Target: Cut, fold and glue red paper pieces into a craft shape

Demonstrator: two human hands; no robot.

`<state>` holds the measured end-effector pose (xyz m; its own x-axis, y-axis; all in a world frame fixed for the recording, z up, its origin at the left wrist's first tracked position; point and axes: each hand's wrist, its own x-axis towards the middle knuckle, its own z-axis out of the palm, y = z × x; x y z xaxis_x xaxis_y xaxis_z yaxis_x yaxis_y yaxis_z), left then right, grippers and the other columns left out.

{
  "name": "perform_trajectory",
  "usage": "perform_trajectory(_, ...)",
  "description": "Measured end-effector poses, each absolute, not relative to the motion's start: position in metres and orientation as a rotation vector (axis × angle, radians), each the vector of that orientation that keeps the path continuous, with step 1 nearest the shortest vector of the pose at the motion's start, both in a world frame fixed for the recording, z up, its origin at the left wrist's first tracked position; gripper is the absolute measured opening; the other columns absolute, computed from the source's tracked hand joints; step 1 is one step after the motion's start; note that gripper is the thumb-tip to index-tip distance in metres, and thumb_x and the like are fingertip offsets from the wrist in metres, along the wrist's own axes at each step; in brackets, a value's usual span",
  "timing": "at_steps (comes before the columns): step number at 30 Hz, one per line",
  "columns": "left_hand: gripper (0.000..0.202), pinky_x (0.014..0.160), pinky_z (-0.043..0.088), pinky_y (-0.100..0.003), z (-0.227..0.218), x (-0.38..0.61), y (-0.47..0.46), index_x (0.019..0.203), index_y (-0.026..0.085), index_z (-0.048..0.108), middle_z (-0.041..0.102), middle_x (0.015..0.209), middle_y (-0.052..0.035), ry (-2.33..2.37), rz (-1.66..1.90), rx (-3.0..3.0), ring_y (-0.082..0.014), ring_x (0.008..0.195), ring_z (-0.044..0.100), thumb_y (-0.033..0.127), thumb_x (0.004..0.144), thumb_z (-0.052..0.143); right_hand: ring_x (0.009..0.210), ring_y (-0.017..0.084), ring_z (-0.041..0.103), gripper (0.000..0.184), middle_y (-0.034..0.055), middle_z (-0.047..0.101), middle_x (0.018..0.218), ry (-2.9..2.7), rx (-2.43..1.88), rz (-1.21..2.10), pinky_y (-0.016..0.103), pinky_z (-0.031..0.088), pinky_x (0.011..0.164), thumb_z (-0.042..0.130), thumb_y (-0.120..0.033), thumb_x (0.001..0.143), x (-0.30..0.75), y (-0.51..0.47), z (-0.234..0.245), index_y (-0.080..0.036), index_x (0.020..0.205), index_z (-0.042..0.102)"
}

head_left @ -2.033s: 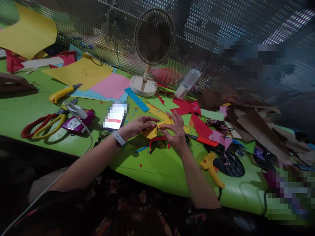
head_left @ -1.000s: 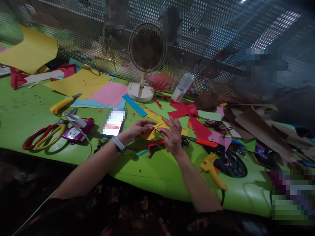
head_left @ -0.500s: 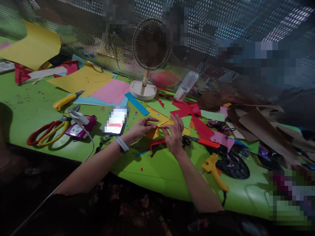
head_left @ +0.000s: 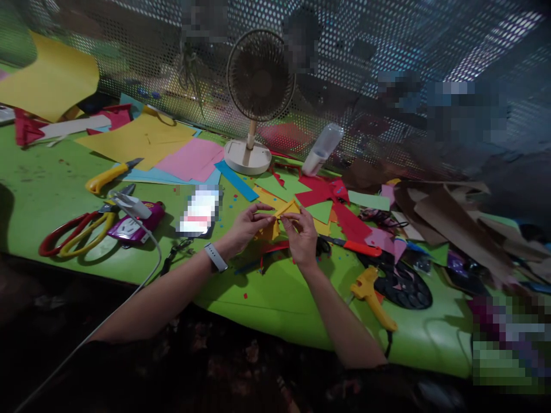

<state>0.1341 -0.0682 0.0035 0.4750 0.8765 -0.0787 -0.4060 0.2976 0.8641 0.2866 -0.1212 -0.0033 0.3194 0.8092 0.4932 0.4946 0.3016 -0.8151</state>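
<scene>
Folded yellow paper (head_left: 271, 232) is held between both hands at the middle of the green table. My left hand (head_left: 248, 227), with a light wristband behind it, pinches the paper's left side. From the right, my right hand (head_left: 303, 234) pinches the same paper with thumb and fingers, its fingertips close to the left ones. The fingers hide part of the folds. Under and behind the hands lie a yellow sheet (head_left: 267, 198), light green paper (head_left: 284, 186) and red paper (head_left: 316, 191). A red strip (head_left: 275, 246) lies just below the held paper.
Left of my hands are a phone (head_left: 200, 212), a purple power adapter (head_left: 136, 225), scissors (head_left: 81, 232) and a yellow cutter (head_left: 107, 176). A fan (head_left: 248, 158) stands behind. On the right are an orange cutter (head_left: 361, 248), a glue gun (head_left: 372, 295) and a black palette (head_left: 404, 287).
The right hand's raised fingers have curled down toward the yellow paper. Both hands stay on it. The whole view has shifted slightly, so the table things appear a little further left.
</scene>
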Motion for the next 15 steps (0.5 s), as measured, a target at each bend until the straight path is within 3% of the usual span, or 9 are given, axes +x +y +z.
perform_trajectory(3, 0.043, 0.065, 0.047, -0.02, 0.0009, 0.1361, -0.0695, 0.103, 0.016, 0.06, 0.071, 0.08, -0.0014, 0.626, 0.947, 0.896, -0.009, 0.068, 0.064, 0.024, 0.067, 0.082, 0.092, 0.019, 0.064, 0.022, 0.0046, 0.067, 0.091, -1.239, -1.299, 0.47, 0.035, 0.051, 0.086, 0.064, -0.042, 0.084, 0.2853, -0.1184, -0.0049, -0.021, 0.09, 0.067)
perform_trajectory(5, 0.042, 0.067, 0.048, -0.021, 0.0001, 0.1374, -0.0706, 0.102, 0.016, 0.06, 0.071, 0.081, -0.0011, 0.634, 0.947, 0.879, -0.0096, 0.069, 0.064, 0.023, 0.067, 0.081, 0.083, 0.018, 0.064, 0.023, 0.003, 0.068, 0.085, -1.223, -1.299, 0.503, 0.034, 0.052, 0.082, 0.065, -0.042, 0.083, 0.2844, -0.1177, -0.0041, -0.02, 0.089, 0.066)
perform_trajectory(15, 0.043, 0.066, 0.048, -0.022, 0.0004, 0.1398, -0.0738, 0.101, 0.016, 0.062, 0.072, 0.084, -0.0027, 0.683, 0.911, 0.841, -0.0114, 0.07, 0.066, 0.025, 0.065, 0.083, 0.084, 0.018, 0.062, 0.023, 0.0028, 0.067, 0.086, -1.278, -1.393, 0.363, 0.033, 0.049, 0.082, 0.062, -0.042, 0.085, 0.2842, -0.1208, 0.002, -0.02, 0.087, 0.064)
